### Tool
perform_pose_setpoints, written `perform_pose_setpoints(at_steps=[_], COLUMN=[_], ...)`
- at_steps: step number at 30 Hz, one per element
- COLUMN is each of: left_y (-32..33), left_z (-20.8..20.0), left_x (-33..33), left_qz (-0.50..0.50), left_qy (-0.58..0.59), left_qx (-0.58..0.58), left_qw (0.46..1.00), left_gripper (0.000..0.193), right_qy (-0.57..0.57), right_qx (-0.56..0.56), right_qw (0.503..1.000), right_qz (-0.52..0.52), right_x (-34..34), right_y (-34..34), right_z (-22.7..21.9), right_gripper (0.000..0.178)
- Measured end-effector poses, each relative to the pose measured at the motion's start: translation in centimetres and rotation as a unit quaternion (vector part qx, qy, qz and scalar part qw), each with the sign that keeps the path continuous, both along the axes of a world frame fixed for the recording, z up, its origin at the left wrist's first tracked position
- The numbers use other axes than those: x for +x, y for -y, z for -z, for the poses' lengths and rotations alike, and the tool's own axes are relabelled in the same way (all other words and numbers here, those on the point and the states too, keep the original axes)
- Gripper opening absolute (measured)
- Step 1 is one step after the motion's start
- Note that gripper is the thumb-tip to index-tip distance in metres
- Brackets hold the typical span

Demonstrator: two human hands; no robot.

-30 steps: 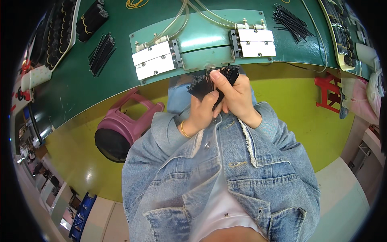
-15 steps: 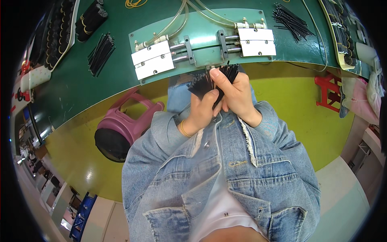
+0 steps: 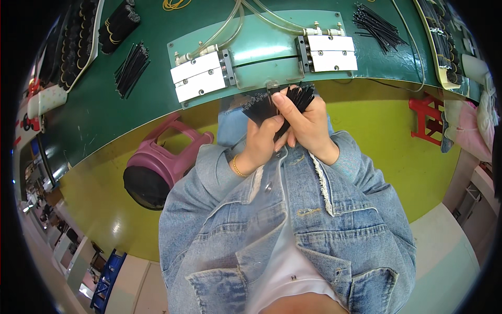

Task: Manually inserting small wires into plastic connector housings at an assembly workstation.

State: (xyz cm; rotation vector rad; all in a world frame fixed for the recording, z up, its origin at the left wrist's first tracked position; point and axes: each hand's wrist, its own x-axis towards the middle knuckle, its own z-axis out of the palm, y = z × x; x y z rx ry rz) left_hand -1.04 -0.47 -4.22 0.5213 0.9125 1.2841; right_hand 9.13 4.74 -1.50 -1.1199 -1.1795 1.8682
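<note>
My left hand (image 3: 263,137) is closed round a fanned bundle of thin black wire-like strips (image 3: 258,108), their tips spread toward the bench. Beside it my right hand (image 3: 309,125) grips a second fanned bundle of the same strips (image 3: 301,98), its thumb laid across toward the left bundle. The two hands touch in front of my denim jacket. Just beyond them, at the bench's near edge, stands a fixture: a left white cylinder block (image 3: 198,78) and a right white cylinder block (image 3: 331,53) on a pale green plate (image 3: 266,44). Their dark end bars sit drawn back against the blocks.
Loose black strips lie on the green bench, in a left pile (image 3: 132,70) and a right pile (image 3: 377,27). Tied bundles (image 3: 119,26) stand at the far left. Clear air tubes (image 3: 230,23) run to the fixture. A pink stool (image 3: 162,157) and a red stool (image 3: 426,118) stand below.
The fixture's two dark end bars have drawn apart, back to their blocks, hiding the shiny rods. My hands have shifted very slightly, and the right bundle's tips have fanned toward the right.
</note>
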Motion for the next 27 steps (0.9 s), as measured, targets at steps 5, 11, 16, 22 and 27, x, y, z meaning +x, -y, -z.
perform_pose_setpoints(at_steps=[5,11,16,22,27], left_y=[-0.22,-0.17,-0.32,-0.29,-0.25], left_z=[-0.27,0.21,-0.09,0.35,0.13], left_x=[0.12,0.04,0.16,-0.01,-0.12], left_qz=[0.000,0.003,-0.005,0.002,0.007], left_qy=[-0.007,0.007,0.007,0.027,-0.005], left_qx=[-0.003,0.001,-0.008,0.002,0.005], left_qw=[1.000,1.000,1.000,1.000,1.000], left_gripper=[0.026,0.026,0.025,0.028,0.025], right_qy=[0.001,0.011,0.021,0.020,-0.028], right_qx=[-0.002,-0.008,-0.018,-0.018,-0.014], right_qw=[1.000,1.000,1.000,1.000,0.999], right_qz=[0.014,0.013,0.015,0.010,0.011], right_x=[-0.07,-0.14,-0.20,-0.19,0.00], right_y=[0.05,-0.12,-0.14,-0.19,-0.11], right_z=[0.21,0.29,0.47,0.42,0.80], right_gripper=[0.024,0.024,0.024,0.023,0.021])
